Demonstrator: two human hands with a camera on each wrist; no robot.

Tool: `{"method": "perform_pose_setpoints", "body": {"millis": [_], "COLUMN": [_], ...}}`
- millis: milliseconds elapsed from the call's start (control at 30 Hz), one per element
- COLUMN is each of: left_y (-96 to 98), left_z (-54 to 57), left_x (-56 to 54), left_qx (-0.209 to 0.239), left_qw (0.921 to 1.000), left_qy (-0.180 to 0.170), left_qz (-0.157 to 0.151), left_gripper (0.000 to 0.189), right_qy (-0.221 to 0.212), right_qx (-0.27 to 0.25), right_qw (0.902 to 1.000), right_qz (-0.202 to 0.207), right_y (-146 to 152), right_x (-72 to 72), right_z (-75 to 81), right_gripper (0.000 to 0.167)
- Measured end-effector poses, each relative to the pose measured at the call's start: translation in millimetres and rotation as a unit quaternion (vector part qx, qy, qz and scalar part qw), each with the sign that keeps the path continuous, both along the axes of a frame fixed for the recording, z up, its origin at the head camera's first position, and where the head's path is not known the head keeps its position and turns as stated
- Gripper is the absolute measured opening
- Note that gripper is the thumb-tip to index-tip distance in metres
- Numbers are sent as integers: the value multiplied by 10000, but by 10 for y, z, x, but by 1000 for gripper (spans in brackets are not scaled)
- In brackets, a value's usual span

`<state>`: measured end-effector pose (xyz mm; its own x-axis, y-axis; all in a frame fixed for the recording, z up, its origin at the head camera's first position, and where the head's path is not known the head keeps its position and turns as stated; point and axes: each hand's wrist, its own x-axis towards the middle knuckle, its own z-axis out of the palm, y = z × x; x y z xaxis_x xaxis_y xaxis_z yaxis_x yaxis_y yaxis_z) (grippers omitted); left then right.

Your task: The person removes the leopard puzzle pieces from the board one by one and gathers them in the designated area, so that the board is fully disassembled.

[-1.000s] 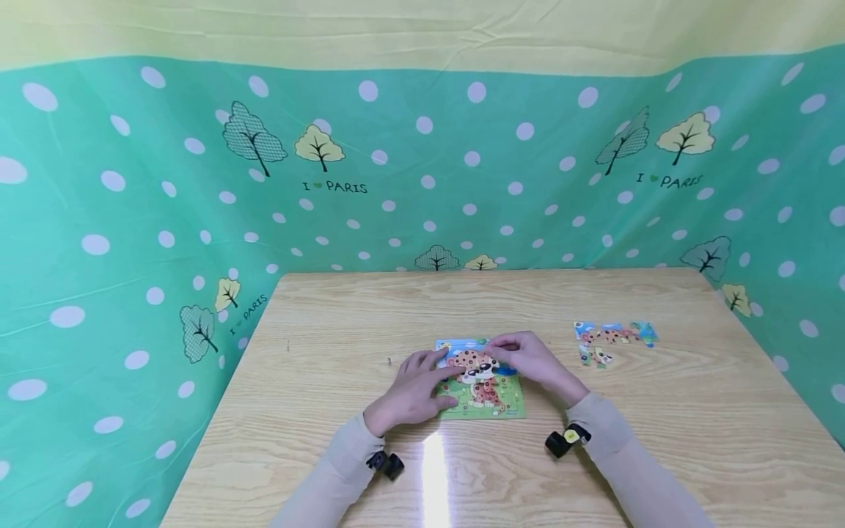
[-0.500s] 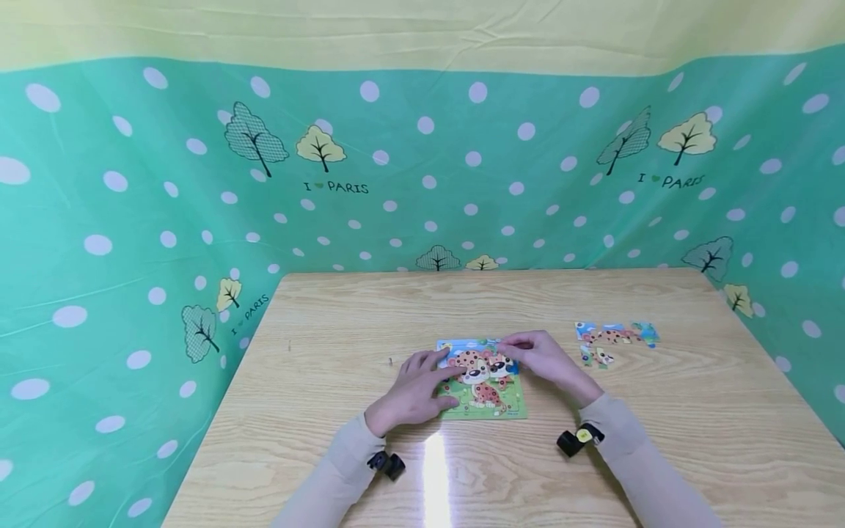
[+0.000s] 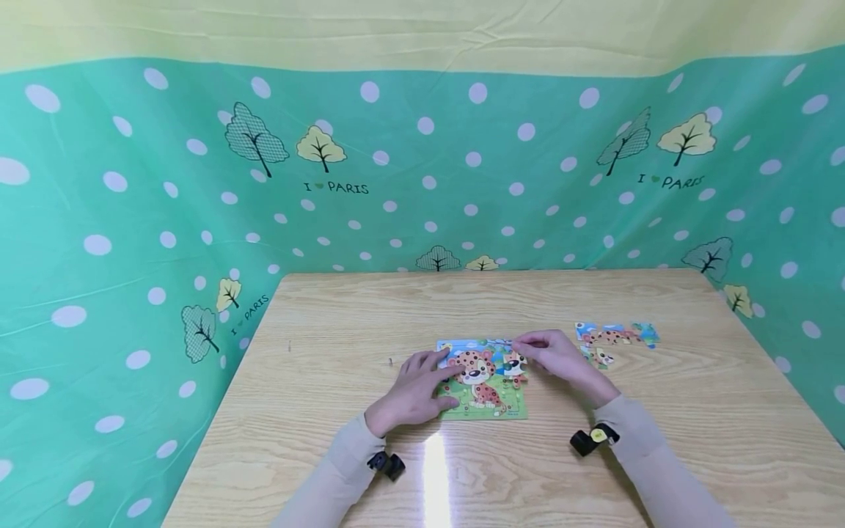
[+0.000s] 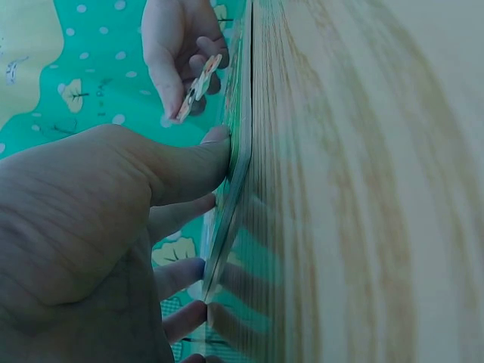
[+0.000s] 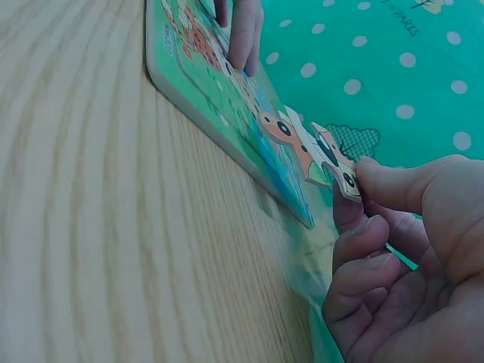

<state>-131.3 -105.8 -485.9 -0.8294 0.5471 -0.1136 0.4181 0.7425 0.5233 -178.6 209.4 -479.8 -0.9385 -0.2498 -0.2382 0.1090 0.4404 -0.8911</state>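
Puzzle piece (image 5: 297, 147) pinched between thumb and forefinger of right hand (image 3: 553, 358); grip narrow, remaining fingers curled in below it. Piece carries orange, white and black printing, part of an animal face with an eye. Held tilted in the right wrist view. Position: by the far right corner of the puzzle board (image 3: 511, 403), overlapping that corner in the head view; left wrist view shows a gap between piece and board.

Left hand (image 3: 416, 389) laid along the board's left edge, fingers spread wide, no pinch; fingertips and thumb on the printed side. Forefinger reaches the animal's face.

Board flat on the table (image 3: 330, 330), about midway between the table's left and right edges, well in from its far edge. Print: spotted orange animal, green grass along the board's near edge, blue sky along its far edge.

Loose pieces, same colours, beyond the right hand, between board and the table's right edge. One row (image 3: 612, 335) lies close together; a smaller cluster (image 3: 602, 358) just on the near side of the row's left end, near the right wrist.

Sleeves, pale, on both arms: left sleeve (image 3: 330, 473), right sleeve (image 3: 660, 469). Black camera at each wrist: left camera (image 3: 386, 464), right camera (image 3: 594, 438). Bright reflection (image 3: 435, 480) on the table between the forearms.

Green cloth (image 3: 422, 169), white dots and printed trees, behind the table's far edge and along both sides; pale yellow band (image 3: 396, 37) across its top.
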Motion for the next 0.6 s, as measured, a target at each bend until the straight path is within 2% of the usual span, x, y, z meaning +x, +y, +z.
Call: {"method": "perform_pose_setpoints", "body": {"millis": [200, 600], "left_y": [-1, -6], "left_z": [-2, 24], "left_x": [3, 25], "left_qx": [7, 63], "left_qw": [10000, 9999], "left_qy": [-15, -82], "left_qz": [22, 27], "left_gripper": [66, 66], "right_qy": [58, 85], "right_qx": [-13, 65], "right_qw": [10000, 9999], "right_qz": [-1, -106], "right_y": [102, 432], "right_x": [14, 28], "right_z": [19, 67], "right_gripper": [49, 52]}}
